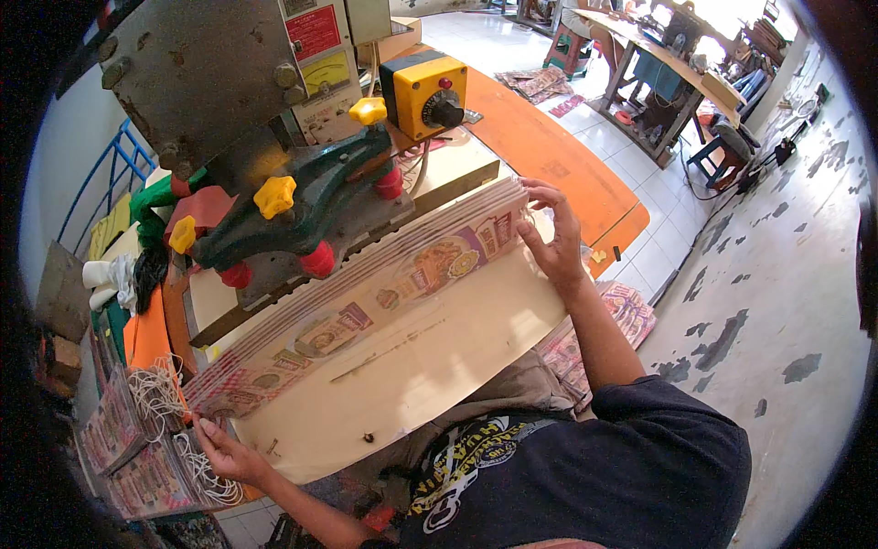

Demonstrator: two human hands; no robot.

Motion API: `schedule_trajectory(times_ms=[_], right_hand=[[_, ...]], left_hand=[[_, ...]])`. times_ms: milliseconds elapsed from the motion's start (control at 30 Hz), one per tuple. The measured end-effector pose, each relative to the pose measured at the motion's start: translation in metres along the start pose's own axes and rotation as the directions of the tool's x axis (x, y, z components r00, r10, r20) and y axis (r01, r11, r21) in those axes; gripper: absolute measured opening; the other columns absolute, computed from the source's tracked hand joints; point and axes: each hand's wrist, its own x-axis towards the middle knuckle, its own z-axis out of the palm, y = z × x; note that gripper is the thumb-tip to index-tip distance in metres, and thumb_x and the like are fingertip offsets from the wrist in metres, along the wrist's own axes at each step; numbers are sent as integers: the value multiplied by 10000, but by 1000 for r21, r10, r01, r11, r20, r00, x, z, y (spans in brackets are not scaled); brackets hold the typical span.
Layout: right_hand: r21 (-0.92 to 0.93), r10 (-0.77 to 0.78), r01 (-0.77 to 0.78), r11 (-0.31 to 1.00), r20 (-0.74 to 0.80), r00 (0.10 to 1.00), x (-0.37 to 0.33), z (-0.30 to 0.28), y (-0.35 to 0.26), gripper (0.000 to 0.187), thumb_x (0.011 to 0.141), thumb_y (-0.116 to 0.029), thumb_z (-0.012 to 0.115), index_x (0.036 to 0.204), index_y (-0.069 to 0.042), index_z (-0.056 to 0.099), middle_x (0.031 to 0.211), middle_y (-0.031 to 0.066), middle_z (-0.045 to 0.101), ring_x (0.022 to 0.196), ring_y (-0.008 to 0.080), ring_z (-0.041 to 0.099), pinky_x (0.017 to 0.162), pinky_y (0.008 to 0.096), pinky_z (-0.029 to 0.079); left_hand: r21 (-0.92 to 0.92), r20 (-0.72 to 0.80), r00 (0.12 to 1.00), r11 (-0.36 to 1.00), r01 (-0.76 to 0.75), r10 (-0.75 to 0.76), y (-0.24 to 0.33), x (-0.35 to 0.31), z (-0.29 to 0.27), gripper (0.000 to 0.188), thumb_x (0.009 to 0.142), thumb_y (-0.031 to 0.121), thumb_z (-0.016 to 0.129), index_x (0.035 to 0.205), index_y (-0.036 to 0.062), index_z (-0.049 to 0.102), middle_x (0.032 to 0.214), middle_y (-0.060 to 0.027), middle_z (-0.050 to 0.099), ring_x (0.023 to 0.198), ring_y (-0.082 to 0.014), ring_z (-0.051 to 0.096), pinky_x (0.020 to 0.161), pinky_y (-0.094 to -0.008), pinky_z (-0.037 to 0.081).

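Observation:
A long stack of thin printed plastic sheets, with pictures of food, lies slantwise across a cream board in front of me. Its far edge shows several layers fanned like steps. At the left end, the fingers of my left hand pinch the near corner of the stack. My right hand grips the other end, thumb on the near side and fingers curled over the far edge. Just beyond the stack stands a press machine with a dark green clamp frame, yellow star knobs and red feet.
A yellow control box with a black dial sits behind the press on an orange table. White cords hang at the left beside bundled printed sheets. More sheets lie by my right arm. A peeling wall rises at the right.

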Motion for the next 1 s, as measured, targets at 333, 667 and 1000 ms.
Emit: schedule_trajectory(times_ms=[333,667,1000], right_hand=[[4,-23,23,1000,-10,1000,-1,-1,5,357,889,-265,722,1117,-53,548,1295,184,615,1120,270,604,891,372,479],[-102,19,-15,995,41,999,3,0,-5,488,896,-248,691,1305,-2,591,1383,195,563,1268,342,545,1058,438,418],[-92,-3,15,996,135,991,5,1,-12,562,890,-286,704,1293,84,571,1266,229,610,1196,352,557,1024,422,428]], left_hand=[[15,30,1000,1000,-7,6,5,2,-2,449,1055,290,489,1306,-69,582,1264,-202,638,1075,-248,668,890,-354,581],[-42,143,987,996,76,-69,-22,2,2,551,1045,326,513,1410,-85,471,1367,-216,557,1207,-247,563,1027,-349,449],[-217,240,967,965,144,-90,-32,3,-1,586,1040,335,520,1425,-98,435,1392,-186,523,1233,-243,525,1043,-341,423]])
